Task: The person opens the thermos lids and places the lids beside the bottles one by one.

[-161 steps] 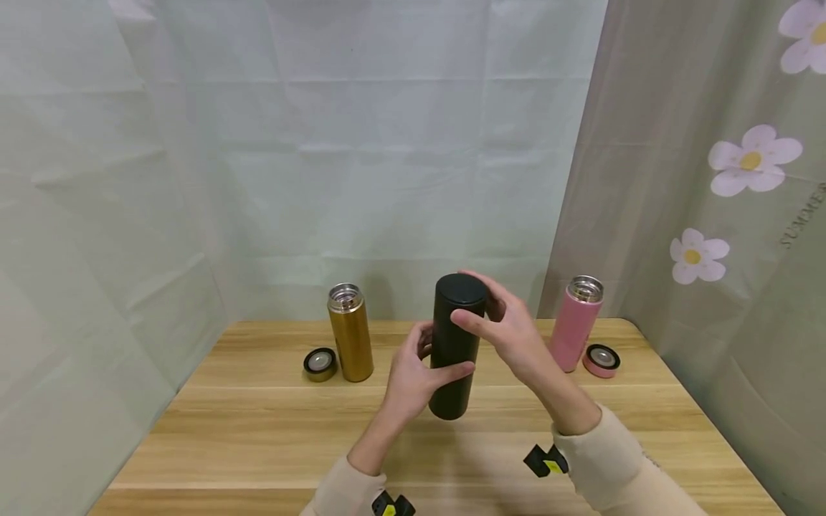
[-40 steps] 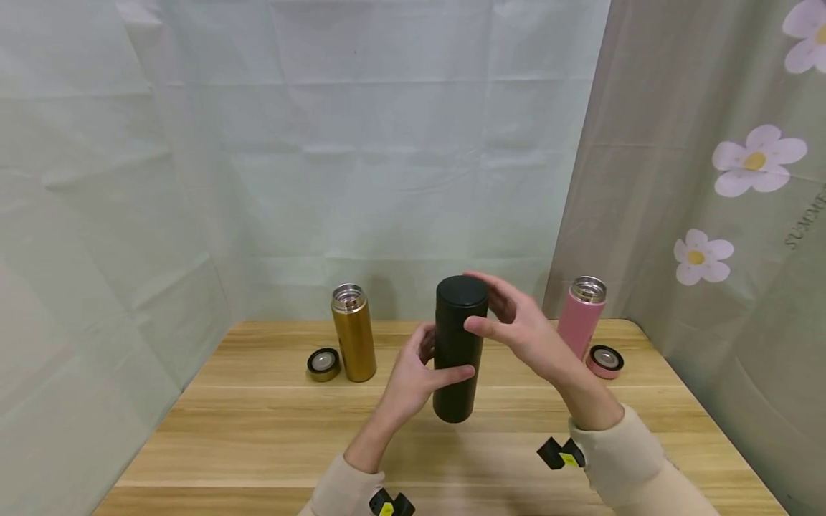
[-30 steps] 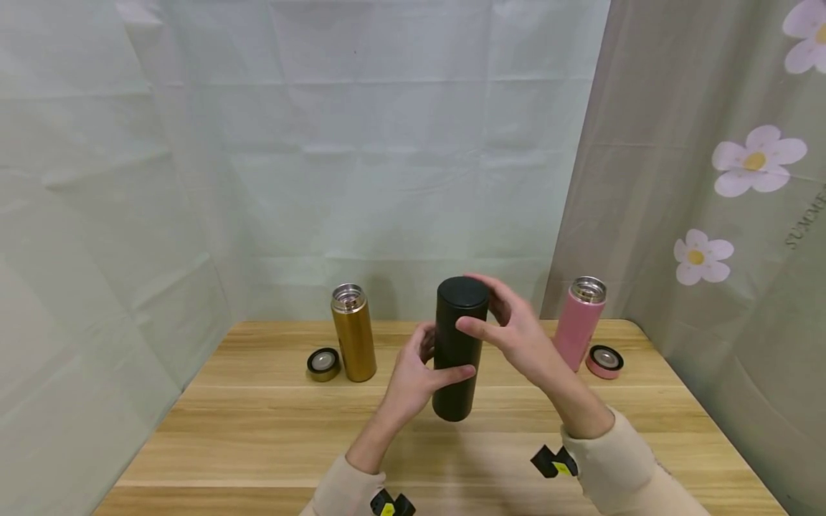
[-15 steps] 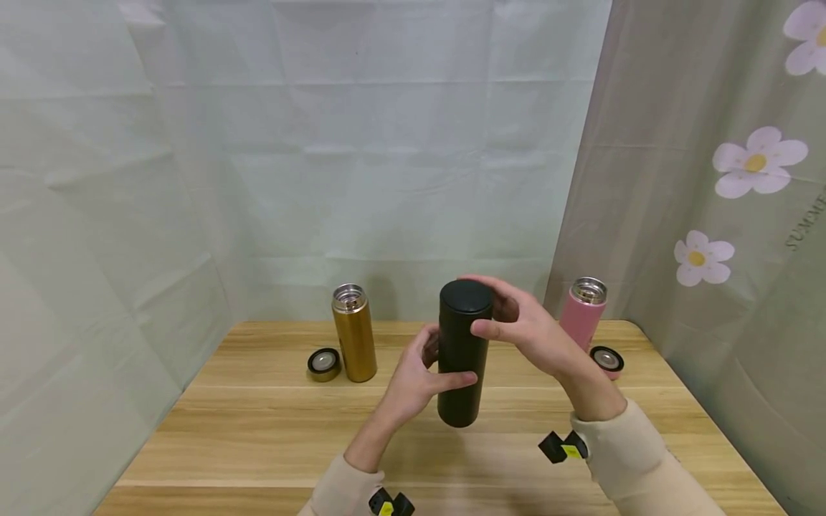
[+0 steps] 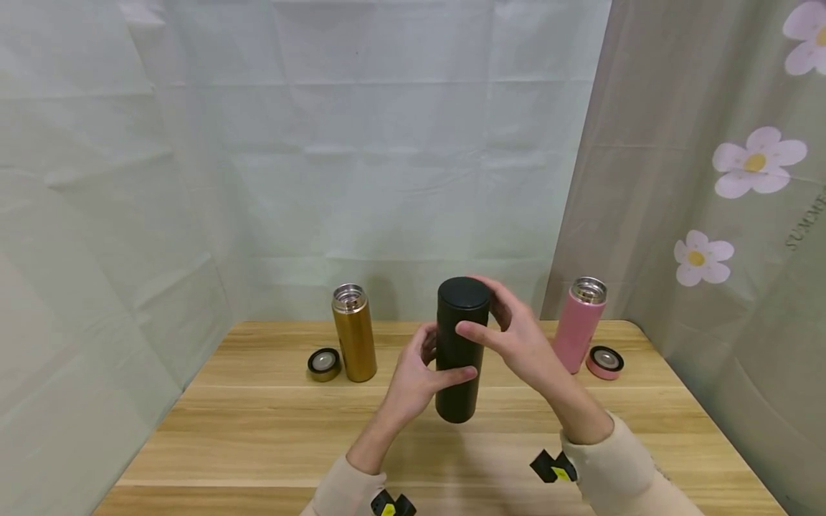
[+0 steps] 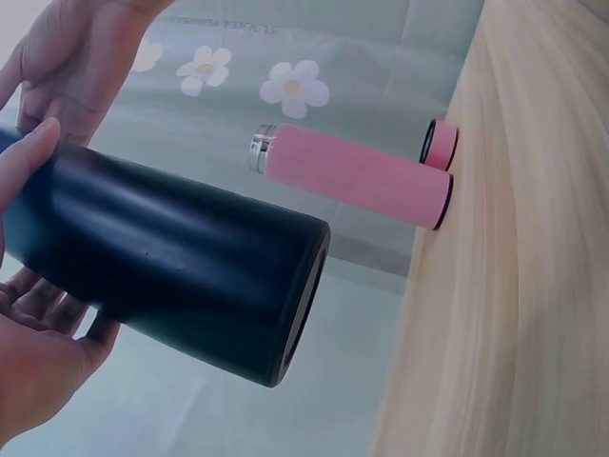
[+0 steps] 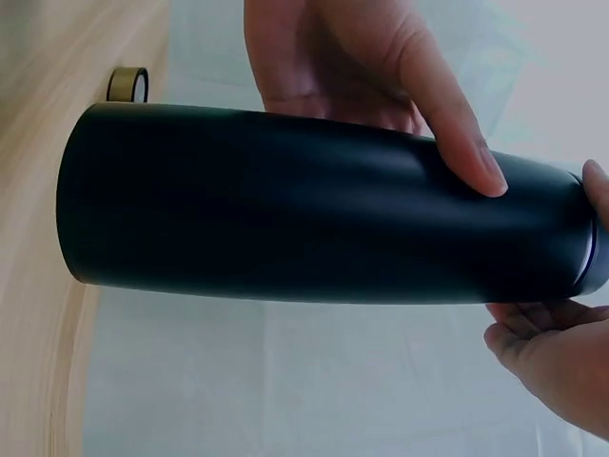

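Observation:
A black thermos bottle [image 5: 459, 351] is held upright over the table in both hands. The left hand [image 5: 413, 380] grips its middle, thumb across the near side and fingers behind. Near the top, the right hand [image 5: 516, 337] holds the bottle around the lid [image 5: 463, 292], its thumb on the near side. The right wrist view shows a seam below the lid at the bottle's right end. In the left wrist view the base of the thermos bottle [image 6: 190, 257] points towards the wooden table, apart from it.
On the wooden table [image 5: 271, 437], an uncapped gold thermos [image 5: 355, 344] stands at the back left beside its lid [image 5: 323, 364]. An uncapped pink thermos [image 5: 578, 326] stands at the back right with its pink lid [image 5: 605, 362] beside it. Curtains [image 5: 413, 158] hang behind and at the sides.
Over the last half second the right wrist has turned and its thumb has slid left across the bottle's near side. The bottle has shifted slightly up and left; the left hand keeps its grip.

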`<state>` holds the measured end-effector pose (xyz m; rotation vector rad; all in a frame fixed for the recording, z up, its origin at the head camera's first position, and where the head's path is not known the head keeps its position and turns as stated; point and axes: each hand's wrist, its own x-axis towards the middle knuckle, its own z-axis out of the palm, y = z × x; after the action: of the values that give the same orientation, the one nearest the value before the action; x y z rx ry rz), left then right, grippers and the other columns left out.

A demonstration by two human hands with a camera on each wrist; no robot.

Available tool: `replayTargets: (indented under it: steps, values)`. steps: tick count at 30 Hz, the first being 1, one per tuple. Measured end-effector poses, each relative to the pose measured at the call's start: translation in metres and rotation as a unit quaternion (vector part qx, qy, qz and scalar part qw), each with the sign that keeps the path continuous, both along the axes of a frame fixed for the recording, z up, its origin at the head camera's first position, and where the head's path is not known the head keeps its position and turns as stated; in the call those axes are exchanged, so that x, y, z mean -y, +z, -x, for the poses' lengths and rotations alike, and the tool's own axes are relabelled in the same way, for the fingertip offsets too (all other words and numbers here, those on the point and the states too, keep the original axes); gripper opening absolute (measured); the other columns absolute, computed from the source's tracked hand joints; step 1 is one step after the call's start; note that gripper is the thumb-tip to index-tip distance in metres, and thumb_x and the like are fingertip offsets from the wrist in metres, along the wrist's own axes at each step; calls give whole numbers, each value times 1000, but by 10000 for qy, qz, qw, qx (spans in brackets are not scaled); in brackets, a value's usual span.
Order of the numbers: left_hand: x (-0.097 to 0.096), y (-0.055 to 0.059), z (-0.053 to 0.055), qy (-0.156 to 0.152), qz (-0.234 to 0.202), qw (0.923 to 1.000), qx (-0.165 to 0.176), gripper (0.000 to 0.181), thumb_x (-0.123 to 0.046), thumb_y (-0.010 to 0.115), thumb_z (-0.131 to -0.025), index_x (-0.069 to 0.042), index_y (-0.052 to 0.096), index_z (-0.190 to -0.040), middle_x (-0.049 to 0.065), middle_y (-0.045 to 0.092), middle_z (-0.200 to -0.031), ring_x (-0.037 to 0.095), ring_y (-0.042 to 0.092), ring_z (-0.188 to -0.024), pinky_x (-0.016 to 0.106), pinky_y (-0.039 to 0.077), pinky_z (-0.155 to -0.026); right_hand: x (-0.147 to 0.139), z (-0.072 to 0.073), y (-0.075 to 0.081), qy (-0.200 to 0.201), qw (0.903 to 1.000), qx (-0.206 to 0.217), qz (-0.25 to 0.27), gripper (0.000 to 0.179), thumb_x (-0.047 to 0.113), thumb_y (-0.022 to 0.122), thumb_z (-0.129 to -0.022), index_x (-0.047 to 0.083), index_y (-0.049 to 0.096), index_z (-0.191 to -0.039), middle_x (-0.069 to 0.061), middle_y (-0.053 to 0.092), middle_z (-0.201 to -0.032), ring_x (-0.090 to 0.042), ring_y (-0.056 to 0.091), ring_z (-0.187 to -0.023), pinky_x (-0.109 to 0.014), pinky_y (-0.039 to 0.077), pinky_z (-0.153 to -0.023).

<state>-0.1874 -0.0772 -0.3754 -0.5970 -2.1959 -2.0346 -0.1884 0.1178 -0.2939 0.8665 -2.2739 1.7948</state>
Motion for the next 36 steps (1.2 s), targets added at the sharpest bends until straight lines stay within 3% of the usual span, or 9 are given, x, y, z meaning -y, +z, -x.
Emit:
replayTargets:
  steps: [4, 11, 16, 20, 24, 27, 32, 36]
  values:
    - [0, 1, 0, -69, -24, 10000, -7, 69, -29, 89, -85, -20, 53, -142, 1, 64, -135, 21, 59, -126, 55, 39, -116, -5, 3, 2, 288, 9994, 209, 24, 68, 30, 79, -94, 19, 48, -154, -5, 58, -147, -25, 51, -141, -56, 41, -114]
    - [2, 1, 0, -420, -5, 9991, -89, 68, -26, 88, -85, -19, 52, -143, 1, 66, -132, 21, 61, -121, 51, 43, -111, -20, 15, 8, 1323, 9888, 684, 42, 65, 21, 76, -96, 16, 47, -155, -12, 64, -137, -31, 62, -123, -45, 52, -103]
    - [2, 2, 0, -467, 26, 9989, -96, 68, -27, 88, -86, -19, 52, -143, 0, 65, -134, 20, 61, -123, 51, 42, -111, -23, 18, 9, 1483, 9862, 742, 11, 68, 22, 75, -96, 14, 45, -156, -14, 65, -136, -32, 64, -120, -43, 52, -102]
    - [2, 1, 0, -311, -1, 9995, -54, 70, -29, 88, -85, -20, 51, -145, 0, 65, -135, 20, 60, -124, 52, 41, -113, -20, 15, 8, 1311, 9893, 636, 40, 73, 24, 76, -96, 18, 41, -160, -11, 58, -147, -29, 56, -134, -46, 48, -108]
    - [2, 0, 1, -158, -72, 9998, 4, 71, -29, 88, -85, -20, 51, -145, 1, 64, -137, 22, 59, -126, 54, 40, -114, -13, 10, 4, 807, 9962, 318, 60, 77, 32, 79, -95, 20, 39, -160, -6, 50, -155, -24, 40, -149, -55, 35, -119]
    - [2, 0, 1, -94, -104, 9999, 23, 71, -29, 88, -85, -20, 51, -145, 1, 64, -137, 22, 59, -127, 55, 40, -115, -6, 5, 1, 426, 9990, 121, 38, 76, 36, 80, -94, 20, 42, -158, -5, 51, -154, -25, 38, -151, -60, 29, -121]
    - [1, 0, 1, -51, -83, 9999, 25, 70, -28, 88, -85, -19, 52, -144, 2, 64, -136, 23, 60, -125, 56, 39, -115, -1, 2, -1, 88, 9999, 63, 11, 72, 36, 80, -93, 18, 46, -154, -6, 55, -149, -27, 45, -147, -60, 33, -118]
    - [1, 1, 0, -84, -37, 10000, 5, 69, -28, 89, -85, -19, 53, -142, 2, 64, -134, 22, 60, -124, 54, 41, -114, -4, 3, 1, 176, 9997, 174, 55, 69, 35, 79, -94, 19, 48, -153, -6, 58, -147, -25, 51, -141, -57, 41, -114]
